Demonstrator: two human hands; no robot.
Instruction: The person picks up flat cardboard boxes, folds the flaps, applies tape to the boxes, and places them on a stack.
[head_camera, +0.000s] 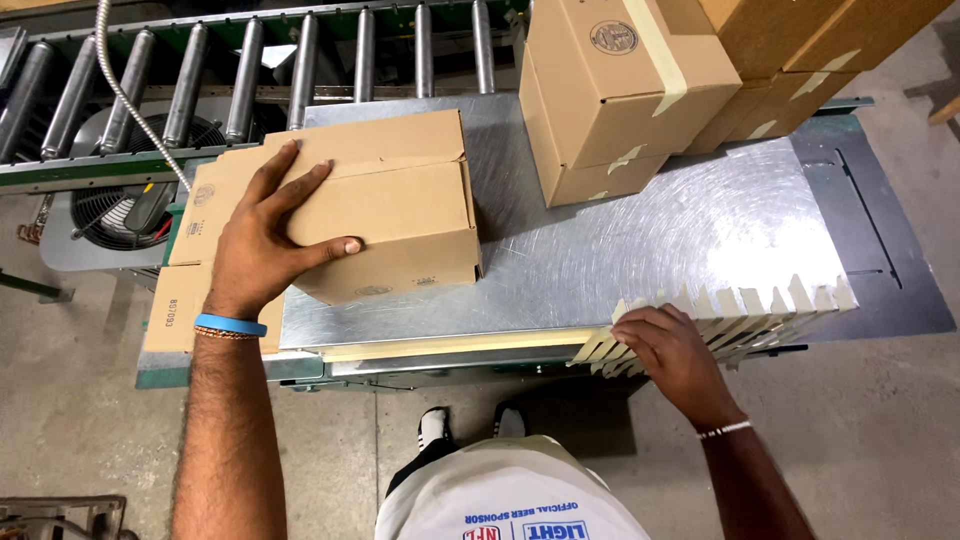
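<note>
A brown cardboard box (400, 215) lies on the shiny metal table (640, 240), its flaps folded over the top. My left hand (265, 235) rests flat on the box's left part, fingers spread and thumb along the front edge, pressing the flaps down. My right hand (665, 345) is at the table's front edge, its fingertips on a row of several cut tape strips (740, 310) stuck along that edge. A flattened cardboard flap (175, 305) sticks out to the left under my left wrist.
Taped brown boxes (610, 90) are stacked at the table's back right. A roller conveyor (240, 70) runs along the back, with a fan (120, 190) and a flexible metal conduit (130, 100) below it. The concrete floor (880, 430) lies under me.
</note>
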